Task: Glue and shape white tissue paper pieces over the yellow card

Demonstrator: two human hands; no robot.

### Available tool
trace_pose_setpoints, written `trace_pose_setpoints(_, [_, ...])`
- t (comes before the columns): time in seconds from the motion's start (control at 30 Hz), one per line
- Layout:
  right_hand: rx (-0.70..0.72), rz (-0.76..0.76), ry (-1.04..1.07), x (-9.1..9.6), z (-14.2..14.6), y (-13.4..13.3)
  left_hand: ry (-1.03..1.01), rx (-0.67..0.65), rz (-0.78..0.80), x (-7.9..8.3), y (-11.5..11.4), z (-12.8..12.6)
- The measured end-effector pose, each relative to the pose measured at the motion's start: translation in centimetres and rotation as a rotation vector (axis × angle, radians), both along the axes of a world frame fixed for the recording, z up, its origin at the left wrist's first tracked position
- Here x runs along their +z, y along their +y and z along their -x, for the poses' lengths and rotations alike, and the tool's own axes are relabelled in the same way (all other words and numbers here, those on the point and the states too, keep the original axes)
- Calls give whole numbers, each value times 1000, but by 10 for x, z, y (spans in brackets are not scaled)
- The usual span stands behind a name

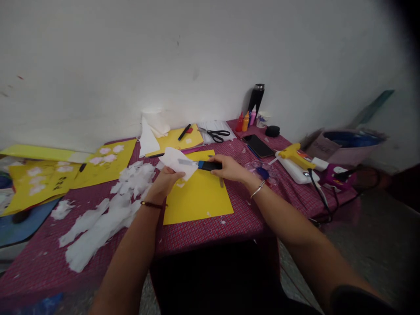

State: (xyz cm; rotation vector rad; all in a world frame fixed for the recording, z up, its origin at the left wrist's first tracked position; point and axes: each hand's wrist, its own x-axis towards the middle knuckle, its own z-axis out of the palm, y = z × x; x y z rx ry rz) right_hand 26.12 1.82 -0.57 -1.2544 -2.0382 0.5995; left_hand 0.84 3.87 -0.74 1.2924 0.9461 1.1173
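Observation:
My left hand (167, 179) pinches a piece of white paper (177, 161) between thumb and fingers, above a yellow sheet (200, 201). In my right hand (228, 167) is a utility knife (210, 166) with a black handle and a blue front end. It points left, and its grey blade meets the white paper; whether it lies over or passes through the paper, I cannot tell. Left of the yellow sheet spreads a heap of torn white paper pieces (133, 179), with longer strips (88, 245) nearer the table's front. Small white scraps dot the yellow sheet.
Behind my hands lie scissors (216, 134) and a black marker (184, 132). Paint bottles (245, 122) and a black flask (256, 98) stand by the wall. To the right are a phone (258, 145) and a yellow glue gun (295, 155) with cords. Decorated yellow cards (106, 168) lie left.

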Motion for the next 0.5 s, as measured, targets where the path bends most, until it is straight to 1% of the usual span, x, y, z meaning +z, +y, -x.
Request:
trace_pose_setpoints(0.13, [-86,-92,-28,-6,14,-2,-49,-36,-44,-9,-1,-15])
trace_pose_setpoints(0.23, [-134,-130,-56,-6,21,-4,-54,13,-59,-12,-4,-22])
trace_pose_setpoints(0.33, [-141,-152,-54,-3,21,-6,-29,52,-36,-12,-7,-24])
trace_pose_setpoints(0.43, [-139,-160,-53,-1,18,-6,-8,-18,20,-10,-9,-22])
trace_pose_setpoints(0.5, [-140,-162,-56,-1,16,-6,-30,-39,32,-10,-9,-22])
